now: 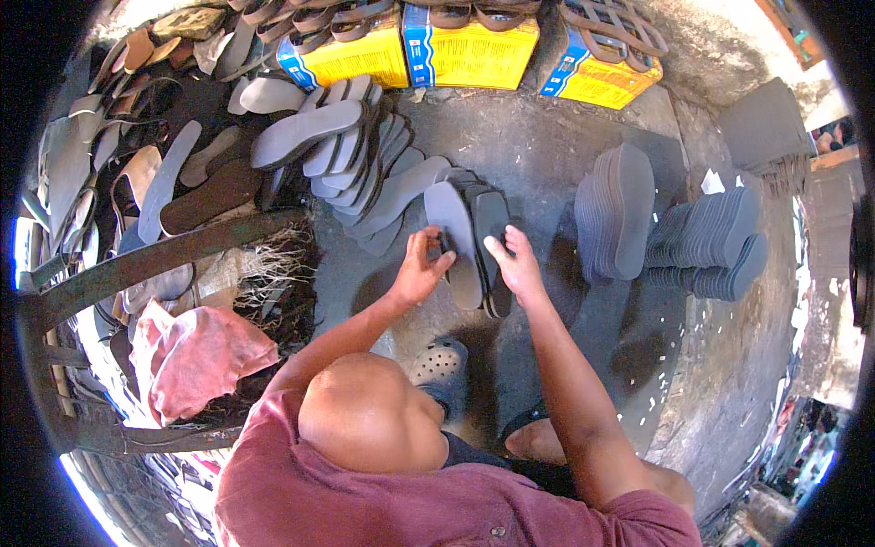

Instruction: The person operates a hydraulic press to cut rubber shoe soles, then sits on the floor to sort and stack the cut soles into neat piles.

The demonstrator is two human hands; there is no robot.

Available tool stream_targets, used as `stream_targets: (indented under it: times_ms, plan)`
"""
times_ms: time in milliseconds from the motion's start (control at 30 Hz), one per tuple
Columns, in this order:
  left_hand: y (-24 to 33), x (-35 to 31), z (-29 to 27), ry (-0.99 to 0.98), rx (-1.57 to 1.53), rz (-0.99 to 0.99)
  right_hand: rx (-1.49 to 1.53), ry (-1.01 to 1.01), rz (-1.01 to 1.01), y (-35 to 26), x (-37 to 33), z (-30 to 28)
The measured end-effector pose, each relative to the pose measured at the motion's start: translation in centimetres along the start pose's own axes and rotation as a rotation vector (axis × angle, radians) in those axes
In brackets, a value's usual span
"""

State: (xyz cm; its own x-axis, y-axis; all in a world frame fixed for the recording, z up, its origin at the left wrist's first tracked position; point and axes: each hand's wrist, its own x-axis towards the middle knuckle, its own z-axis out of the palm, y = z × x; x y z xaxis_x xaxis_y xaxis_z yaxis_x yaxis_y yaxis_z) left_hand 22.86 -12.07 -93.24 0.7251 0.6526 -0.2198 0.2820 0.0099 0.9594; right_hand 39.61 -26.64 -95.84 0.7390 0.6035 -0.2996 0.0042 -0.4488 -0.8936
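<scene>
Two stacks of dark grey shoe soles stand close together in front of me, one topped by a lighter grey sole (453,232) and the other by a darker sole (492,217). My left hand (422,271) is at the left side of the lighter sole, fingers bent and thumb against its edge. On the other side, my right hand (519,269) has its thumb against the edge of the darker sole. Both hands hold the soles from opposite sides. Parts of the fingers are hidden, as is how deep the stacks reach.
A leaning row of grey soles (351,146) spreads to the left. Neat sole stacks (629,214) stand on the right. Yellow and blue boxes (469,55) carry sandals at the back. A pink cloth (196,356) hangs by a dark wooden frame (137,264) at left.
</scene>
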Motion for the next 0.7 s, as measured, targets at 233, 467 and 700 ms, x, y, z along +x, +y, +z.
stream_targets:
  times_ms: [233,467,700]
  plan:
    - [0.6,3.6,4.6,0.247,0.317,-0.155,-0.252,0.034,0.001,0.3,0.5,0.1]
    - [-2.1,4.7,3.7,0.31,-0.107,-0.105,-0.248,-0.01,0.018,-0.7,0.3,-0.4]
    - [1.7,3.5,0.6,-0.228,-0.842,-0.349,-0.073,0.038,0.143,0.2,0.3,-1.8]
